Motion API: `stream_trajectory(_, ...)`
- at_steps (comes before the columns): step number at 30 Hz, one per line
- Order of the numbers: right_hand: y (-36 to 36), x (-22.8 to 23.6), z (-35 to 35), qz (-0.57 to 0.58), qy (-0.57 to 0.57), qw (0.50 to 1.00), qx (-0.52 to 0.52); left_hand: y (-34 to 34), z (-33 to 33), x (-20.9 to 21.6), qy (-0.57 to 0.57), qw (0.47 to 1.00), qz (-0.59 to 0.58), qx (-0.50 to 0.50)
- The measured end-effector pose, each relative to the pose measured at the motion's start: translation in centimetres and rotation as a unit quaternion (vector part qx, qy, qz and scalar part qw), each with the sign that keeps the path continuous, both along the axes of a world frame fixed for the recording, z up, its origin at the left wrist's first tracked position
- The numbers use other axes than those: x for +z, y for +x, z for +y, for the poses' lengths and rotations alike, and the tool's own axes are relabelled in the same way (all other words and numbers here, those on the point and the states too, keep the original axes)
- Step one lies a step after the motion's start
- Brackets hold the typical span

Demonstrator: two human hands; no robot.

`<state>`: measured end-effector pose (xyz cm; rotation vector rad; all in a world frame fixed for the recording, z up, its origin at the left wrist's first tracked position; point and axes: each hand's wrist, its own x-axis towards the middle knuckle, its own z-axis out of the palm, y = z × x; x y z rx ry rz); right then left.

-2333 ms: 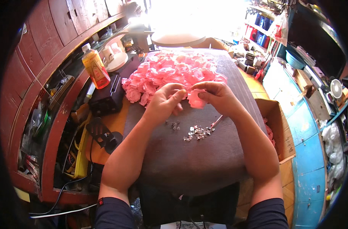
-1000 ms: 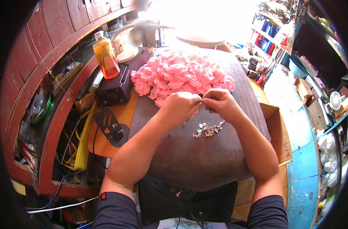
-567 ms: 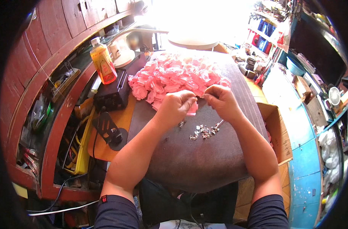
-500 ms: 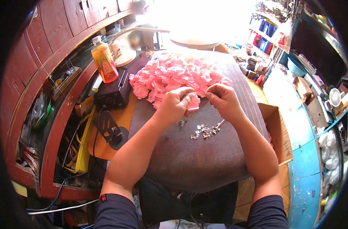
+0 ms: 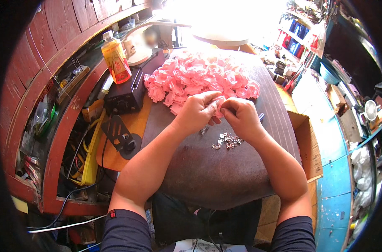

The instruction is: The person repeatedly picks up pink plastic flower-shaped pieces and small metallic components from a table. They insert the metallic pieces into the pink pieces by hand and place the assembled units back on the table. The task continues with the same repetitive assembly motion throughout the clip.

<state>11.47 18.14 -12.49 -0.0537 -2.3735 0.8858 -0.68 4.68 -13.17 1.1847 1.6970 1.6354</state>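
My left hand is closed in a pinch on a pink ruffled piece, over the front of a large heap of similar pink pieces. My right hand meets it, its thumb and fingers pinched at the piece's right side. Whatever lies between those right fingertips is too small to make out. Just beneath the hands, small shiny metal bits are scattered on the dark brown tabletop. A short, dark, slim object shows beside my right hand; whether I hold it cannot be told.
Left of the tabletop are a black box with a drink bottle on it, and a black stand. An open cardboard box sits at the right, before blue cabinets. A red wooden shelf runs along the left.
My right hand has moved left to join my left hand at the pink piece; the gap between them has closed. The view has shifted slightly.
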Motion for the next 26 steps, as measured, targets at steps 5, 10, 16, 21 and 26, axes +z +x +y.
stream_trajectory(5,-0.1,-0.2,-0.1,0.000,0.004,1.000,-0.004,0.1,-0.1,0.1,0.002,1.000,-0.001,-0.008)
stream_trajectory(10,0.0,-0.4,-0.5,-0.004,0.041,0.998,-0.046,0.1,0.0,0.0,0.008,1.000,0.004,-0.020)
stream_trajectory(16,0.0,-0.3,-0.2,0.117,0.017,0.993,-0.012,0.5,-0.2,1.0,0.027,0.998,-0.059,0.021)
stream_trajectory(21,0.4,0.3,-0.4,0.098,0.108,0.989,0.024,-0.3,-0.3,0.7,0.053,0.996,-0.055,0.041)
stream_trajectory(26,0.5,0.5,-0.5,0.099,0.130,0.986,0.018,-0.2,-0.5,1.3,0.045,0.995,-0.073,0.042)
